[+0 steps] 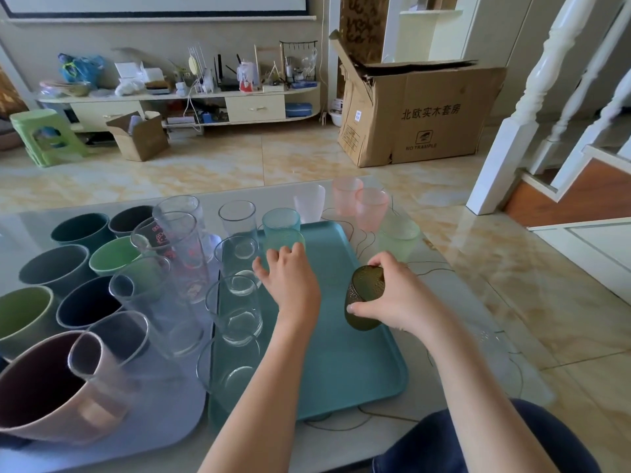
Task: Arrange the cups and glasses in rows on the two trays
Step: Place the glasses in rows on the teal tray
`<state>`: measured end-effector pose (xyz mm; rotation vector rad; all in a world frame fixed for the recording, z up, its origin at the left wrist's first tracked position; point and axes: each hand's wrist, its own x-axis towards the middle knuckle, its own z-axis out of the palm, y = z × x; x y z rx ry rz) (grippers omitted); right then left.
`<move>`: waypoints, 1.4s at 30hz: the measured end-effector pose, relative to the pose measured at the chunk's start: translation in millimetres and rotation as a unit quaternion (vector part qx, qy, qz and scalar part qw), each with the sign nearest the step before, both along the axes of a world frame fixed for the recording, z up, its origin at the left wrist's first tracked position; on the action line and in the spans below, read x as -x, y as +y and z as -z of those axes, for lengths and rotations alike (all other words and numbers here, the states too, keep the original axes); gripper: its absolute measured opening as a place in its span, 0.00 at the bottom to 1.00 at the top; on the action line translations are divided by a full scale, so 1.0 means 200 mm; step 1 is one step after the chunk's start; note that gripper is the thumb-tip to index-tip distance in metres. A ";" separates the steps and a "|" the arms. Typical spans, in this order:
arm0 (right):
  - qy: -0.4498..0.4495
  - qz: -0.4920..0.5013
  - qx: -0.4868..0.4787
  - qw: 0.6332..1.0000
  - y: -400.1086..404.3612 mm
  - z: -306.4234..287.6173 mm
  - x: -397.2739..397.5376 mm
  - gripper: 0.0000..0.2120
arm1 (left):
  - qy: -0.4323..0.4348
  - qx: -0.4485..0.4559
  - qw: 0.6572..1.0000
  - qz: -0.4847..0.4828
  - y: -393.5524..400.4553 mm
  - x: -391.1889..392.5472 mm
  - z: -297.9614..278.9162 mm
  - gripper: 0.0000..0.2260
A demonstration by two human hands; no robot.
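Right hand (pixel 396 295) grips the dark green glass (pixel 366 298), thumb low on its side, fingers curled over the top, and the glass is tilted, mouth leaning away and up, base toward the person. It hangs over the right edge of the teal tray (pixel 341 353), not set down yet as far as I can tell.

Left hand (pixel 290 281) is relaxed, fingers spread, holding nothing, fingertips at or touching the light green glass (pixel 285 242) at the far end of the tray. Behind that sits a teal glass (pixel 280 221).

Key relation: clear glasses (pixel 235 305) run in a line down the tray's left side, far to near, so the tray's long axis runs away from the person. The open lane is the middle, just left of the dark glass. Right hand's nearer, obv.

Judgement: next move needs the glass righted, then shifted left and down behind the light green one. Risk: clipping the left hand.

Grey tray (pixel 164 418) on the left looks full w/ mugs. Pink cups (pixel 370 206) wait on the worktop (pixel 444 268).
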<state>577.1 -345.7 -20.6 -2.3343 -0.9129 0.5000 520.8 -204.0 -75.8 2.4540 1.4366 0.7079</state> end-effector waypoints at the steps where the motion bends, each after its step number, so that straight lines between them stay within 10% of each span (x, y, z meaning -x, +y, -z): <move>1: 0.003 -0.003 -0.002 1.000 0.00 0.00 0.00 0.32 | -0.002 0.000 1.000 0.001 0.01 -0.01 0.01 0.12; 42: 0.014 -0.055 -0.005 0.998 0.04 0.06 0.01 0.35 | 0.070 -0.003 0.997 0.044 0.02 0.00 -0.08 0.10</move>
